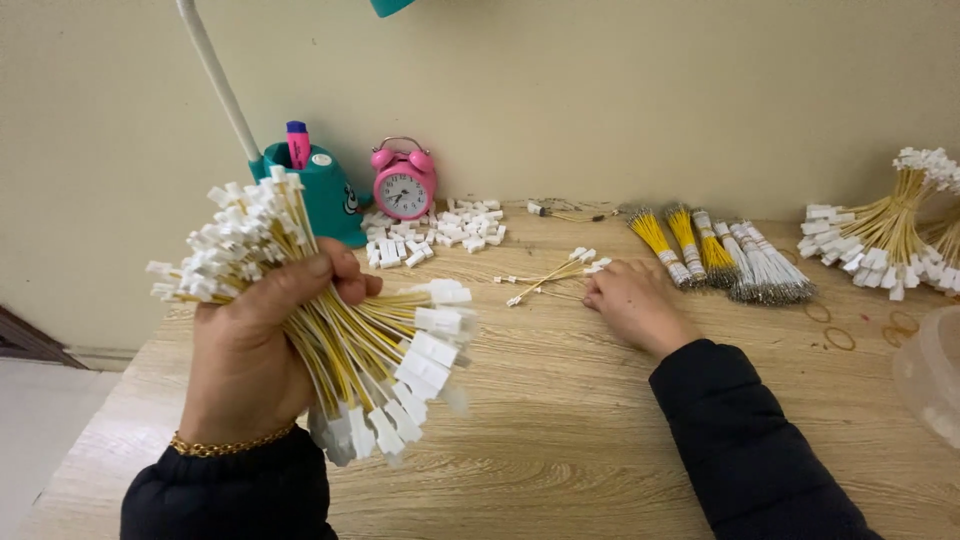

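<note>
My left hand (255,345) is raised above the wooden table (560,440) and grips a thick bundle of yellow and white wires with white plastic connectors (345,340) on both ends. The connectors fan out above and below my fist. My right hand (632,303) lies palm down on the table, its fingertips touching a few loose yellow wires with white connectors (555,273).
A pile of loose white connectors (440,232) lies by a pink alarm clock (404,183) and a teal lamp base (325,190) holding a marker. Banded bundles of yellow and white wires (725,258) lie at the back. More finished wires (885,235), rubber bands (838,338) and a plastic container (930,375) sit right.
</note>
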